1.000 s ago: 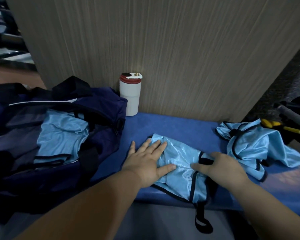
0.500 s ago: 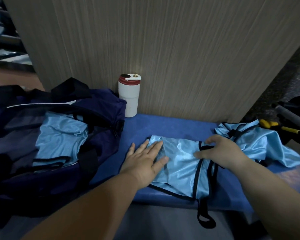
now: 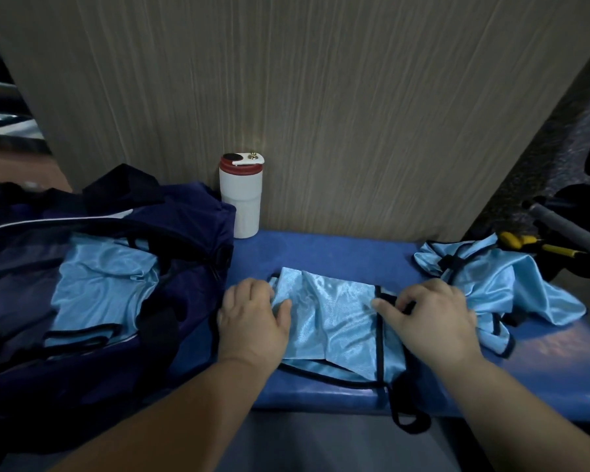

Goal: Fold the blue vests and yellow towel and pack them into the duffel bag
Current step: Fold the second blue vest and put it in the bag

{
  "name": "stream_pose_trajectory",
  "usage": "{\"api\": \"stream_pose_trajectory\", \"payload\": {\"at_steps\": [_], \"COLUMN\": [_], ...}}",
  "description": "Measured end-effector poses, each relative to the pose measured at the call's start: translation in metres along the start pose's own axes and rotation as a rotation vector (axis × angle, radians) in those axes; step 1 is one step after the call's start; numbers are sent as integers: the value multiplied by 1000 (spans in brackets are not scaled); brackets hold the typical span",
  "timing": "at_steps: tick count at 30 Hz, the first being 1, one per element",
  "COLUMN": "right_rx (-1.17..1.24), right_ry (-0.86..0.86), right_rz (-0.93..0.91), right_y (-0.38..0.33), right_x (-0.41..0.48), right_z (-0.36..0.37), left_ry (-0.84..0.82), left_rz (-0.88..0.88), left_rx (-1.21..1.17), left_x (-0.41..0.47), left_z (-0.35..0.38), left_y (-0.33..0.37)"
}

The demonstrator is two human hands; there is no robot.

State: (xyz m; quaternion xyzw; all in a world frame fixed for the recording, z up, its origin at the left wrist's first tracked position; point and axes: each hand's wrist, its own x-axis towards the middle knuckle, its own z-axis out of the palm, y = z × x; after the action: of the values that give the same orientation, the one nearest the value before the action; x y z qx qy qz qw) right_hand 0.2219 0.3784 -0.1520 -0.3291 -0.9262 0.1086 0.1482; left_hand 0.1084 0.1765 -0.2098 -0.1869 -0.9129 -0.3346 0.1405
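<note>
Blue bench [image 3: 338, 253] against wood-grain wall [image 3: 321, 97]. Half-folded vest [image 3: 334, 328] near centre, duffel bag [image 3: 191, 226] at left. Grip: left hand [image 3: 252, 321] clutches vest's left edge, right hand [image 3: 433, 321] pinches black trim [image 3: 379, 338]. Fabric probably light, limp, slippery; hold by trimmed edges.

Left hand [image 3: 252, 321]: palm down at the left end of the folded vest [image 3: 334, 325], fingers curled in, thumb lying over the bunched cloth, gripping it.
Right hand [image 3: 433, 321]: palm down at the vest's right end, fingers curled on the black trim, forefinger stretched leftward toward the vest's middle.
Left forearm [image 3: 184, 413]: bare, reaching up to the vest from the lower left.
Right forearm [image 3: 525, 413]: bare, reaching up to the vest from the lower right.
Spacing: hands apart, the vest's middle between them.
</note>
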Motion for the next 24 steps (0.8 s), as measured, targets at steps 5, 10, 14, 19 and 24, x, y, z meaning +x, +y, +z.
{"api": "stream_pose_trajectory", "payload": {"at_steps": [5, 10, 14, 19, 24], "right_rx": [25, 40, 90, 301, 354], "right_ry": [5, 118, 237, 290, 181], "right_rz": [-63, -118, -163, -98, 10], "right_y": [-2, 5, 3, 3, 14], "right_x": [-41, -72, -77, -77, -80], "right_z": [-4, 13, 29, 34, 19], "left_ry": [24, 16, 5, 16, -34], "left_rz": [89, 198, 185, 149, 235], "left_rx": [122, 227, 280, 255, 367], "left_x": [-23, -37, -39, -43, -36], "left_z": [-12, -14, -14, -17, -20], "left_y": [-4, -10, -11, -6, -7]}}
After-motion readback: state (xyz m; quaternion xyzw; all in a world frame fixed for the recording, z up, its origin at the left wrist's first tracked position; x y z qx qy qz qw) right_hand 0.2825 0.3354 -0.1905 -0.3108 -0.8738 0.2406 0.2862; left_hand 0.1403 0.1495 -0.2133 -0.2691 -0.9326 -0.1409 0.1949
